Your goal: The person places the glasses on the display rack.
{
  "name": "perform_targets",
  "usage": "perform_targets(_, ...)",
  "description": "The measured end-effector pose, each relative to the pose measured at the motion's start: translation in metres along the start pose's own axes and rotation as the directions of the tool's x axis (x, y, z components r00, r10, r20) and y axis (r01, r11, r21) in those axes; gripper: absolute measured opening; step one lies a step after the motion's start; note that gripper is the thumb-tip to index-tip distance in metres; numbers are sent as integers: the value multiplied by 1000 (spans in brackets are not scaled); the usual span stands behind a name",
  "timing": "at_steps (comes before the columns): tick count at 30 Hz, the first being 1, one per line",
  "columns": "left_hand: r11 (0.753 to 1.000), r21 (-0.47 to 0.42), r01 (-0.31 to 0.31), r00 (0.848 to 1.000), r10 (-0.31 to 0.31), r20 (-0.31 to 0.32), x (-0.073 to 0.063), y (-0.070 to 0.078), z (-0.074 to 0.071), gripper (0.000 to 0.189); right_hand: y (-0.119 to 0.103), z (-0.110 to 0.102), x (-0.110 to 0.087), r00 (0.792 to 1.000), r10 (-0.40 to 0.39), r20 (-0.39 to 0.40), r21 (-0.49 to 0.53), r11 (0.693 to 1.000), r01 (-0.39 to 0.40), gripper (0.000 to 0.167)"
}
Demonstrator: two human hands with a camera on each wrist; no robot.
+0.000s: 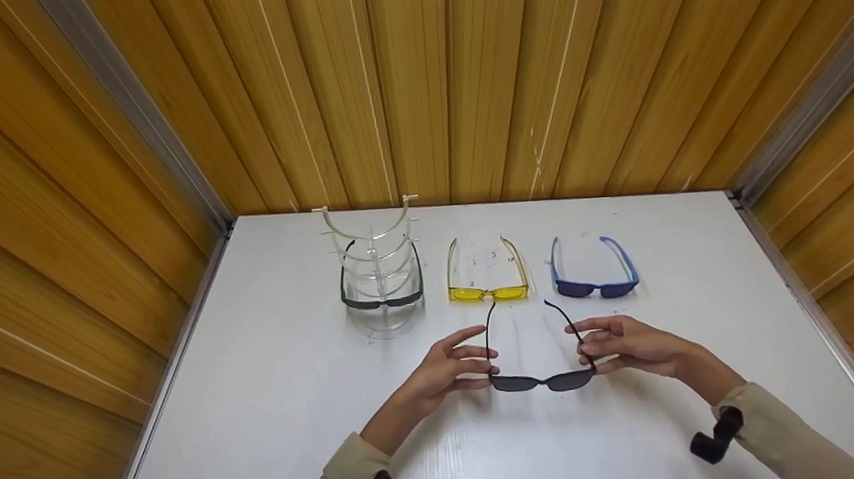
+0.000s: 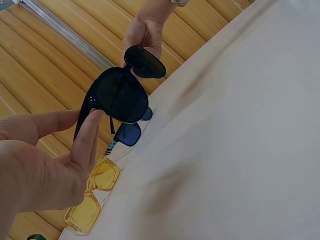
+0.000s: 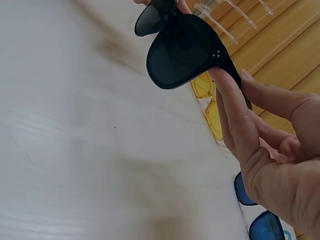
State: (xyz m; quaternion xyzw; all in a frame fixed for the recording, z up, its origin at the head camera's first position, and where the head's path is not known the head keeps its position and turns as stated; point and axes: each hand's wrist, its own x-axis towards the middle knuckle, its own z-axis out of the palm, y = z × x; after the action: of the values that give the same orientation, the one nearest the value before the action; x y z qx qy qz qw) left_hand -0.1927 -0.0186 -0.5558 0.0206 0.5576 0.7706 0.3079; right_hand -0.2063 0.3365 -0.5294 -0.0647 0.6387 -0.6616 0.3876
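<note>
Left hand and right hand pinch black sunglasses with dark, rounded lenses and unfolded temples.

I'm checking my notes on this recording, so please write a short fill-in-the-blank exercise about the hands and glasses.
1. The left hand and right hand hold sunglasses whose frame is coloured ____.
2. The yellow glasses lie between the clear stand and the rightmost glasses, whose frame is ____.
3. Counting the held pair, the head view shows ____ pairs of glasses.
Missing words: black; blue; four.
</note>
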Motion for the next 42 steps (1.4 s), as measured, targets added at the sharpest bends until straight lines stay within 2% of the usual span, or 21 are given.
perform_targets(7,1000,12,0,1000,0,-28,-17,4,-17,69,3,22,12,999,-54,-5,63,997,55,50)
perform_targets(14,999,37,0,999,2,-46,-29,9,-31,71,5,39,22,998,-41,-39,106,993,45,59)
perform_targets(24,998,41,-38,999,39,-29,-45,11,-52,70,8,50,34,996,-80,27,118,990,76,65)
perform_targets(30,998,62,-31,998,34,-44,-53,12,-61,68,12,60,39,993,-111,40,126,986,105,68)
perform_targets(42,998,55,-11,996,15,-87,-61,13,-74,66,23,86,49,988,-122,-99,219,966,141,69)
